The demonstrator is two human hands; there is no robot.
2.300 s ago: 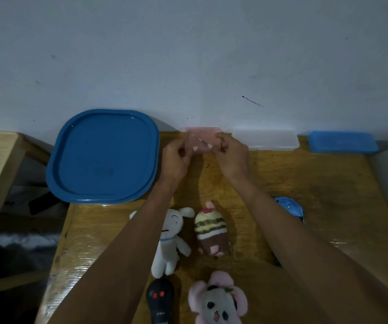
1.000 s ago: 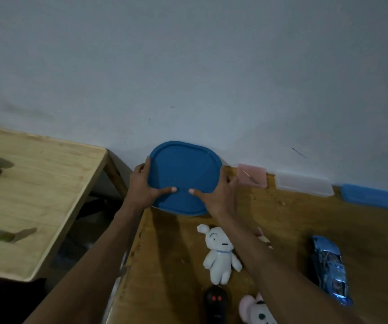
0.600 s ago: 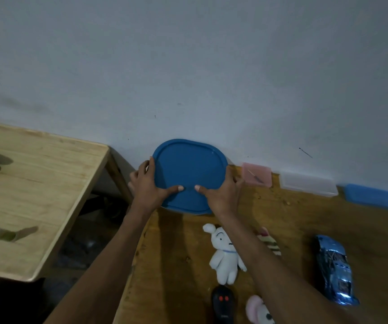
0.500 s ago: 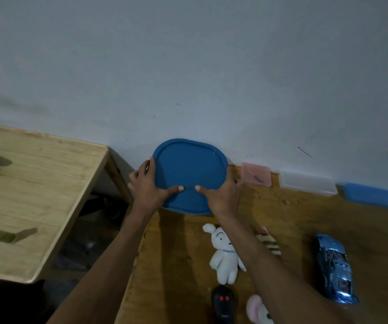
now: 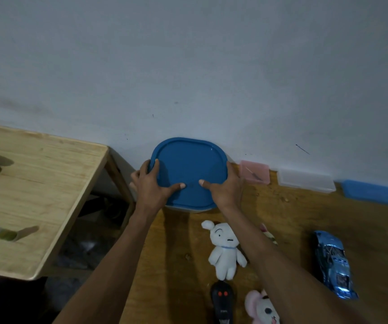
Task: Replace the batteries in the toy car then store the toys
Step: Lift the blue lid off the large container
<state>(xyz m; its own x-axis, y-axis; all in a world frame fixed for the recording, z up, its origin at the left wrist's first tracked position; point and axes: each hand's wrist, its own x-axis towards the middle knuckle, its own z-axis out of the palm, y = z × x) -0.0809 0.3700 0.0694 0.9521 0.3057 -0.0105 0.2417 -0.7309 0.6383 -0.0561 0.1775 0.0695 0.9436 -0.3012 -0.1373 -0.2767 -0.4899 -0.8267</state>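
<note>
Against the wall, left hand (image 5: 152, 185) and right hand (image 5: 223, 187) grip the blue lid (image 5: 188, 164).

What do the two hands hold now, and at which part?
Both hold the big blue rounded-square plastic lid: left hand on its left edge, right hand on its right edge.

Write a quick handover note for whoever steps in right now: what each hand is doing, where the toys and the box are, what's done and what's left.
Left hand and right hand both grip the blue lid at its sides, thumbs on top; the box under it barely shows.
Blue toy car lies on the table at right, untouched.
White plush, pink plush, black remote and a striped plush half hidden by the right arm lie on the table.
Done: nothing stored; battery state cannot be told.
Left: take the lid off, put the toys in, close it.
</note>
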